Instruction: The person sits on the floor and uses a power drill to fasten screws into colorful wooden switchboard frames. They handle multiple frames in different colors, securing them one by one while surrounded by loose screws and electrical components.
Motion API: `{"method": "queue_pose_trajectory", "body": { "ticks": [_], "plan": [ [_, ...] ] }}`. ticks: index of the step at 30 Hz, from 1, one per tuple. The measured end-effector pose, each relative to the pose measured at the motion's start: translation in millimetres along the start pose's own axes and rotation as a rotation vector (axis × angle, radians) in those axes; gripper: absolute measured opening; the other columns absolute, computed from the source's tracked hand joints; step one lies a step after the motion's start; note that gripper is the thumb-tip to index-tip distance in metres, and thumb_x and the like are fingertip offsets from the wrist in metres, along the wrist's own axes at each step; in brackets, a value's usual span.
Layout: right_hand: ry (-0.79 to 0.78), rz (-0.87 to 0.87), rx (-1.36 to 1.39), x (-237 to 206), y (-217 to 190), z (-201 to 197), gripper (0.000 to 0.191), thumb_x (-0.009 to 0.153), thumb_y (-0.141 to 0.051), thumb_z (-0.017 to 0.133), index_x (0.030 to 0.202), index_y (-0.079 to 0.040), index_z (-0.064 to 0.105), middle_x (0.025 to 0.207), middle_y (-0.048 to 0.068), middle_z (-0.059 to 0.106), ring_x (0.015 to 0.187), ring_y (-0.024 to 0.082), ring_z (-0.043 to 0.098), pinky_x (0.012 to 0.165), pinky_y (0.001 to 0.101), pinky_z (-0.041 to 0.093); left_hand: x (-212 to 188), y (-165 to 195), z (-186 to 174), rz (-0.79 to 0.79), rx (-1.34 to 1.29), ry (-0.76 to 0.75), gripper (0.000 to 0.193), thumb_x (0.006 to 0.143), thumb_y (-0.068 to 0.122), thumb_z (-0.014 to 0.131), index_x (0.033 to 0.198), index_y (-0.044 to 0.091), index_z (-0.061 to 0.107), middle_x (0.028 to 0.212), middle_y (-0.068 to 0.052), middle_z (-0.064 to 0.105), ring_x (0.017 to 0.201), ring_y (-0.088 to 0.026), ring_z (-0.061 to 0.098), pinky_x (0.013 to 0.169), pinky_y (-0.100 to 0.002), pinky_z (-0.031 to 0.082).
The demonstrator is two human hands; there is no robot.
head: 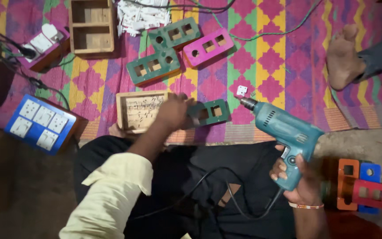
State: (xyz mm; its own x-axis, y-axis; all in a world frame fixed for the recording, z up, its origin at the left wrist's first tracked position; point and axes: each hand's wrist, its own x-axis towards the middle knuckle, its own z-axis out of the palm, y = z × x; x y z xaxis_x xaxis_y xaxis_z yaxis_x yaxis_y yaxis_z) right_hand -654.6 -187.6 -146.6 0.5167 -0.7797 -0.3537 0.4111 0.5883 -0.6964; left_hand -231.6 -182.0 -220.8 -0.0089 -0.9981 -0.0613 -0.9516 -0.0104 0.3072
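Right hand (303, 181) wraps the grip of the teal corded electric drill (284, 132), finger on the trigger, bit angled up-left toward the small white square plastic piece (242, 90) on the patterned woven floor mat (261, 66). Left hand (173, 111) is closed on the dark green cutout faceplate (211, 113) at frame centre, pinning it flat beside the open wooden box (139, 110), presumably steadying it for the drill.

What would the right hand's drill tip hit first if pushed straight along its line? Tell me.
The right hand aims the teal drill up-left. Just ahead of the bit lies the small white square plate on the mat; probably that first, though height above the mat is unclear.
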Motion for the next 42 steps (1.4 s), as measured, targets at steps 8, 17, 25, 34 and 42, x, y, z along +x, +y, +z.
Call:
{"method": "queue_pose_trajectory", "body": {
  "ticks": [8, 17, 25, 34, 42],
  "plan": [
    [0.021, 0.037, 0.092, 6, -6, 2, 0.059, 0.097, -0.035, 0.067, 0.138, 0.005, 0.051, 0.081, 0.008, 0.059, 0.066, 0.018, 0.057, 0.065, 0.039, 0.049, 22, 46, 9, -0.113, 0.147, -0.08, 0.089, 0.069, 0.026, 0.079, 0.149, 0.021, 0.041, 0.129, -0.011, 0.057, 0.118, -0.038, 0.057, 0.095, -0.062, 0.047],
    [0.048, 0.092, 0.248, 1, -20, -7, 0.05, 0.095, -0.027, 0.072, 0.134, 0.001, 0.056, 0.08, 0.008, 0.063, 0.064, 0.017, 0.062, 0.065, 0.0407, 0.055, 118, 47, -24, 0.096, 0.217, 0.419, 0.016, 0.089, 0.032, 0.074, 0.104, 0.026, 0.072, 0.104, -0.009, 0.07, 0.107, -0.033, 0.064, 0.095, -0.049, 0.048],
    [0.165, 0.001, 0.242, -3, -33, -5, 0.039, 0.097, -0.021, 0.074, 0.127, 0.0, 0.061, 0.079, 0.007, 0.061, 0.063, 0.016, 0.062, 0.063, 0.0382, 0.057, 165, 179, -66, -0.122, 0.158, 0.124, 0.095, 0.071, 0.057, 0.088, 0.144, 0.001, 0.062, 0.115, -0.027, 0.068, 0.1, -0.04, 0.068, 0.079, -0.05, 0.057],
    [0.192, -0.035, 0.09, -6, -50, -31, 0.028, 0.099, -0.024, 0.075, 0.11, -0.001, 0.064, 0.078, 0.005, 0.062, 0.063, 0.015, 0.062, 0.061, 0.0341, 0.054, 125, 552, -10, 0.683, -0.195, -0.193, 0.031, 0.089, 0.034, 0.071, 0.11, 0.012, 0.069, 0.106, -0.014, 0.07, 0.098, -0.033, 0.068, 0.078, -0.05, 0.055],
    [0.128, -0.015, 0.042, -20, -76, -46, 0.029, 0.101, -0.027, 0.075, 0.109, -0.002, 0.063, 0.08, 0.004, 0.061, 0.068, 0.013, 0.062, 0.064, 0.0294, 0.051, 109, 669, 151, 0.621, -0.058, -0.095, 0.1, 0.073, 0.042, 0.082, 0.152, 0.007, 0.032, 0.141, -0.021, 0.047, 0.119, -0.041, 0.051, 0.098, -0.056, 0.043]
  ]
}}
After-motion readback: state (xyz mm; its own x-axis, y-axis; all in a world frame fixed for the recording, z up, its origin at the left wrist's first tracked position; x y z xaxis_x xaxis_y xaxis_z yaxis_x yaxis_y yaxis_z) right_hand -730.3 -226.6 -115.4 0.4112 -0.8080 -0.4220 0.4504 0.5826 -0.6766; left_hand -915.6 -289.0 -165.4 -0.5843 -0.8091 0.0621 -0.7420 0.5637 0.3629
